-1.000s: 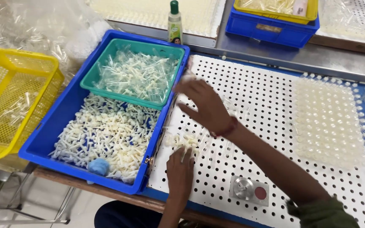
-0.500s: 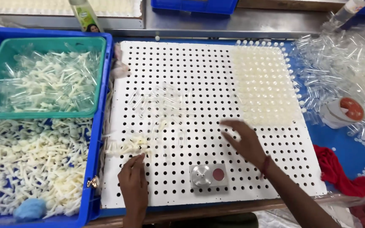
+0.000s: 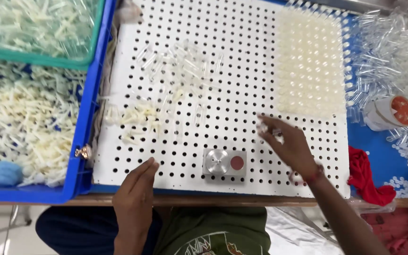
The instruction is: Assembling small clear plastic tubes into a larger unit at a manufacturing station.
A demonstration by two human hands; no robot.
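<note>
A worker's right hand [image 3: 289, 144] pinches small clear tubes [image 3: 264, 128] above the perforated white board [image 3: 223, 56] near its front edge, while the open left hand [image 3: 135, 186] steadies the board's front-left corner.

White perforated board [image 3: 223, 141] lies flat, rows of round holes; upper-right block of holes filled w/ cream plugs [image 3: 310, 66]. Clear small tubes [image 3: 185, 71] lie loose on its upper-left area, a small heap of white plastic bits [image 3: 138, 118] just below them. Right hand [image 3: 291, 146] over board's lower right, fingertips pinching something small, prob. a clear tube, blurred.
</note>
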